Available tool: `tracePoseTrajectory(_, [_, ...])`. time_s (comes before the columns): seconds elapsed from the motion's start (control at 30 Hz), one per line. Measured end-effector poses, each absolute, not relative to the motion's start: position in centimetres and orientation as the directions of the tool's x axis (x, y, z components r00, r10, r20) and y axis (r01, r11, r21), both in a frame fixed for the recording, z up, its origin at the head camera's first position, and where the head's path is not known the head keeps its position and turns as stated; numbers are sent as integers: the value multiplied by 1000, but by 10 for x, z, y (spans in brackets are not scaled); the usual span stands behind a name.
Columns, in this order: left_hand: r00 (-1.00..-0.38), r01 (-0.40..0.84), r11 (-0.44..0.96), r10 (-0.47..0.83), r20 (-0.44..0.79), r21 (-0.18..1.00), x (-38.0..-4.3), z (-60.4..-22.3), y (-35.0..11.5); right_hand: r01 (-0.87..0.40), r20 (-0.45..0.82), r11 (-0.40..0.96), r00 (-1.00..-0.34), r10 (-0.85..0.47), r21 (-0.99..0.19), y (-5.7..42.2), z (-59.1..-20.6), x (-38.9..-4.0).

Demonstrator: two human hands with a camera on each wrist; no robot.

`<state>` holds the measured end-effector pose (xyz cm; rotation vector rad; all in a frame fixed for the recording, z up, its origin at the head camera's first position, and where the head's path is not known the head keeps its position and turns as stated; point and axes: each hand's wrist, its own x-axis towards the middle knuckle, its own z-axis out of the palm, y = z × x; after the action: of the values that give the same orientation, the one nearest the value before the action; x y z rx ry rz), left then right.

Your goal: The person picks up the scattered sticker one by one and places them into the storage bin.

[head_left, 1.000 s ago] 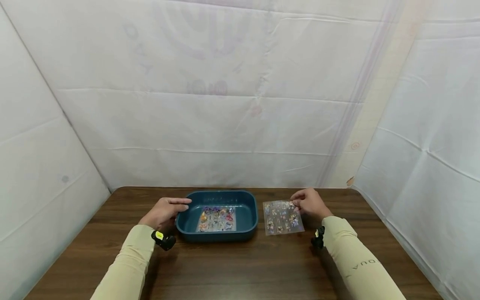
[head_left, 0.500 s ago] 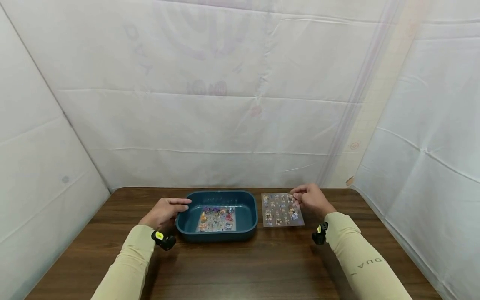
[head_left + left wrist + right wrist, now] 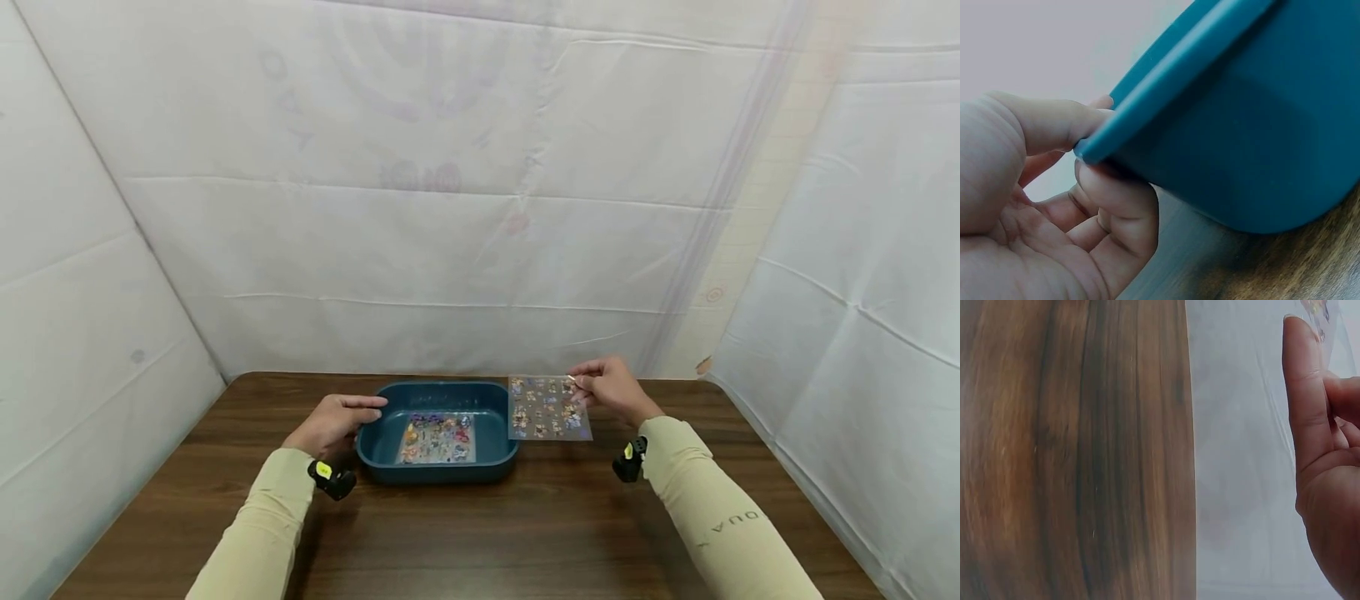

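A dark teal plastic basin [image 3: 437, 474] stands on the wooden table, with a clear sheet of colourful stickers [image 3: 437, 439] lying on its floor. My left hand [image 3: 332, 426] grips the basin's left rim; in the left wrist view the thumb lies over the rim [image 3: 1166, 78] and curled fingers sit beneath it. At the basin's right side, my right hand [image 3: 613, 390] pinches another clear sticker sheet [image 3: 549, 408] by its upper right part. This sheet is raised, and its left edge overlaps the basin's right rim. Only a sliver of it shows in the right wrist view, beside the fingers [image 3: 1305, 394].
The dark wooden table [image 3: 480, 542] ends at a white sheet wall [image 3: 420, 250] behind the basin. More white sheeting closes off the left and right sides.
My right hand has lifted the sticker sheet and carried it left, from beside the basin to over its right rim. The left hand keeps its grip on the basin.
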<state>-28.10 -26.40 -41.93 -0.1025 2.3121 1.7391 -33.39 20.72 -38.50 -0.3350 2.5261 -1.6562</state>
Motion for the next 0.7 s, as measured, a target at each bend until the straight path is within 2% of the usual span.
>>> tracePoseTrajectory(0.7, [-972,-194,298,70,-224,935,-280,-418,-262,-131,5,372,-947,-322,-919,137,-385,-339])
